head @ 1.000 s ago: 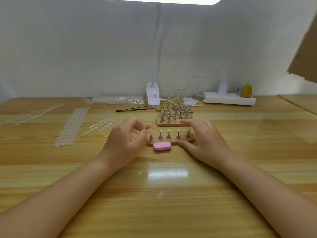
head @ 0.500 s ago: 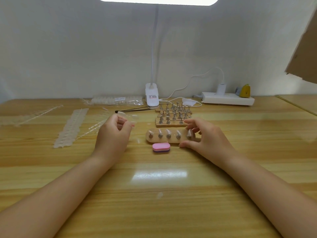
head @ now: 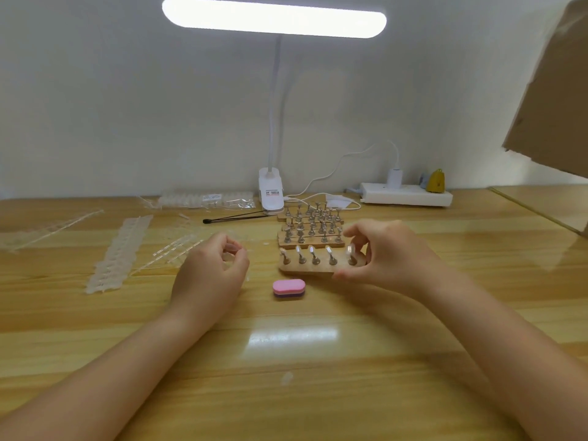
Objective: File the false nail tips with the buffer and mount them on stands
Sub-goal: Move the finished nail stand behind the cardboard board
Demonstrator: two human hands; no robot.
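Head view looks down on a wooden desk where a small oblong buffer, pink on top with a purple layer beneath, lies flat between the two hands, touching neither. Just behind it sits a rounded wooden stand base carrying five small metal stands in a row; clear nail tips sit on several of them, catching the light. The right hand curls around the right end of this base, thumb against its near edge and fingers arched over the last stand, where the fingertips meet a tip; whether they pinch it or only touch it is hard to tell. The left hand hovers to the left of the base with fingers curled in toward the thumb, seemingly pinching something small and clear, though blur leaves the object uncertain. Behind the near base, more wooden bases with bare metal stands are packed together. Strips of clear nail tips and emptied plastic sprues lie on the left of the desk, and a packet of tips rests by the wall. A white clip lamp with a lit bar head, a white power strip and a cardboard flap at upper right stand against a pale wall.
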